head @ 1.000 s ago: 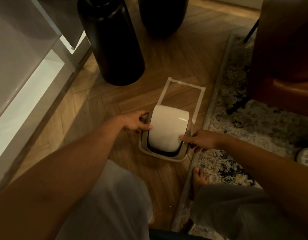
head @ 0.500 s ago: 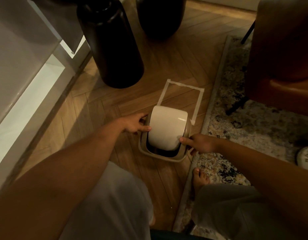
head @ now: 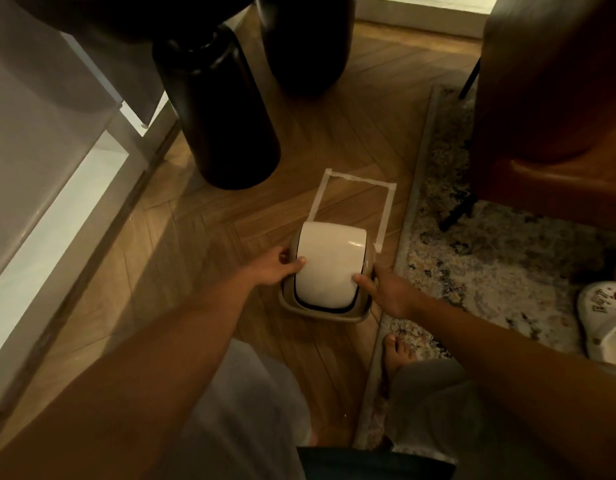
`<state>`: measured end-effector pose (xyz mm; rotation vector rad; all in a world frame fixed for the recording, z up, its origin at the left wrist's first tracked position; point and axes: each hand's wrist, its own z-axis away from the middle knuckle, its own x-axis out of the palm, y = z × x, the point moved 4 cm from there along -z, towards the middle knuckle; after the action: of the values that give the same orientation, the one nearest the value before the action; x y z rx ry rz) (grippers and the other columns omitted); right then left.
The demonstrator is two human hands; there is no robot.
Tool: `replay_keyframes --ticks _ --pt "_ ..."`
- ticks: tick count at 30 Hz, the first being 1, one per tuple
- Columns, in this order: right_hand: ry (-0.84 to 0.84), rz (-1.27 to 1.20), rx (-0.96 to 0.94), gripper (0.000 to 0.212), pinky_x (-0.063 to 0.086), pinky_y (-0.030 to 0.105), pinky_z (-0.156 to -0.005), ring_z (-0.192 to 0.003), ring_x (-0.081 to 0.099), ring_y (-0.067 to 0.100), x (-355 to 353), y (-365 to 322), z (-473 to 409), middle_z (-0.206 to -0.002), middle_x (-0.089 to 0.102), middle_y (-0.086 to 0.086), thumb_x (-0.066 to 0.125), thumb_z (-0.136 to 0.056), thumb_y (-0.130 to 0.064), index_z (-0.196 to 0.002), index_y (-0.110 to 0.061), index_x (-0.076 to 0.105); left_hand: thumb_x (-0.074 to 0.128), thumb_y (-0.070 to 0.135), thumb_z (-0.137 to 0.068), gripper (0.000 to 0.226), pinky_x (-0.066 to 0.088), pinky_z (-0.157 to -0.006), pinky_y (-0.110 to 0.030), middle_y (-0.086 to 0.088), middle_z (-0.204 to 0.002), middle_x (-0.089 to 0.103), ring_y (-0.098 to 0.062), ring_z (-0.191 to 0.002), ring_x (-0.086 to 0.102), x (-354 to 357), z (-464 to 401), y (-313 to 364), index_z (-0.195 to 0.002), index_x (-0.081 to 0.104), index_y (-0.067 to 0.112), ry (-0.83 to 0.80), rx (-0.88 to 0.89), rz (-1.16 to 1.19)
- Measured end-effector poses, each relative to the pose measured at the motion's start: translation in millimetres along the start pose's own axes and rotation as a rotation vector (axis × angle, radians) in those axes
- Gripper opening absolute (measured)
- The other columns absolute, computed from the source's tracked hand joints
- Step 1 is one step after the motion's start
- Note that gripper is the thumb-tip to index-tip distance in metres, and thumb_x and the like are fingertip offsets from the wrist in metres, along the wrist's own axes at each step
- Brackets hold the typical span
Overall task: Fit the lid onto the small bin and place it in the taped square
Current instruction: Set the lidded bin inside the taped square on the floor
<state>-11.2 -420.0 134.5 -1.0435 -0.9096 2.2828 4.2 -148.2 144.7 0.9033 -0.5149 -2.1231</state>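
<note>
A small beige bin point(head: 320, 311) stands on the wooden floor, with a rounded white swing lid point(head: 329, 266) sitting in its top frame. My left hand point(head: 273, 270) grips the bin's left side, thumb on the lid's edge. My right hand point(head: 386, 289) grips the right side, thumb resting on the lid. The taped square point(head: 355, 180), made of pale masking tape, lies just beyond the bin. The bin's far edge overlaps the square's near side and hides it.
A tall black vase point(head: 218, 109) stands left of the square, a second dark vessel point(head: 305, 43) behind it. A patterned rug point(head: 490, 258) borders the right, with a brown leather chair point(head: 556, 98) and a white clog point(head: 604, 320). White cabinet point(head: 40, 174) at left. My bare foot point(head: 396, 351) is below the bin.
Both hands stay on the bin. The swing lid has tipped back down toward level, closing the dark gap at its near side. My view has shifted slightly.
</note>
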Motion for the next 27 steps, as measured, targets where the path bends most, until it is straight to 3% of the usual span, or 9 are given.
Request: replay_keyframes --ticks 3,7,11,14,19,22,27 --pt "0.054 -0.016 0.026 0.062 0.036 0.015 -0.087 -0.129 0.054 0.017 6 0 4 -0.148 0.057 0.004 0.044 -0.103 -0.058 -0.153 -0.022 0.043 0.063 0.055 -0.091 0.076 0.041 -0.095 -0.032 -0.007 -0.149 0.048 -0.029 -0.136 0.047 15 9 8 -0.151 0.037 0.016 0.020 0.039 0.026" --pt "0.094 -0.083 0.066 0.067 0.036 0.026 -0.103 -0.140 0.049 0.027 14 0 11 -0.154 0.051 0.008 0.042 -0.103 -0.058 -0.158 -0.020 0.034 0.064 0.048 -0.092 0.074 0.041 -0.097 -0.035 -0.009 -0.150 0.047 -0.030 -0.135 0.046 30 13 7 -0.151 0.035 0.015 0.111 0.045 0.116" --pt "0.112 -0.216 0.069 0.079 0.046 0.040 -0.112 -0.139 0.050 0.023 23 -1 23 -0.155 0.049 0.004 0.064 -0.094 -0.054 -0.159 -0.026 0.027 0.067 0.048 -0.091 0.076 0.041 -0.106 -0.041 -0.009 -0.150 0.046 -0.029 -0.136 0.045 45 17 -1 -0.152 0.034 0.016 0.151 0.015 0.214" --pt "0.162 -0.243 0.104 0.094 0.050 0.052 -0.108 -0.140 0.049 0.026 35 -1 32 -0.158 0.042 0.004 0.074 -0.087 -0.052 -0.160 -0.027 0.020 0.070 0.045 -0.089 0.083 0.040 -0.112 -0.044 -0.010 -0.152 0.044 -0.029 -0.137 0.045 56 22 -9 -0.154 0.029 0.015 0.219 0.016 0.282" --pt "0.314 -0.210 0.100 0.094 0.042 0.047 -0.116 -0.143 0.044 0.025 54 -9 48 -0.158 0.036 0.007 0.077 -0.088 -0.042 -0.160 -0.016 0.020 0.067 0.047 -0.090 0.093 0.033 -0.114 -0.044 -0.012 -0.158 0.033 -0.033 -0.143 0.036 63 28 -22 -0.160 0.014 0.016 0.288 -0.025 0.190" --pt "0.369 -0.185 0.128 0.096 0.039 0.041 -0.118 -0.146 0.041 0.028 61 -11 55 -0.164 0.028 0.009 0.076 -0.090 -0.039 -0.161 -0.014 0.016 0.064 0.047 -0.092 0.088 0.032 -0.112 -0.039 -0.010 -0.159 0.034 -0.030 -0.143 0.036 61 32 -22 -0.159 0.016 0.016 0.290 0.026 0.186" --pt "0.483 -0.133 0.136 0.100 0.037 0.048 -0.119 -0.150 0.032 0.032 65 -14 60 -0.169 0.014 0.009 0.075 -0.088 -0.045 -0.161 -0.014 0.015 0.058 0.057 -0.092 0.088 0.033 -0.111 -0.039 -0.008 -0.159 0.035 -0.028 -0.143 0.037 67 35 -33 -0.160 0.017 0.019 0.258 0.058 0.158"
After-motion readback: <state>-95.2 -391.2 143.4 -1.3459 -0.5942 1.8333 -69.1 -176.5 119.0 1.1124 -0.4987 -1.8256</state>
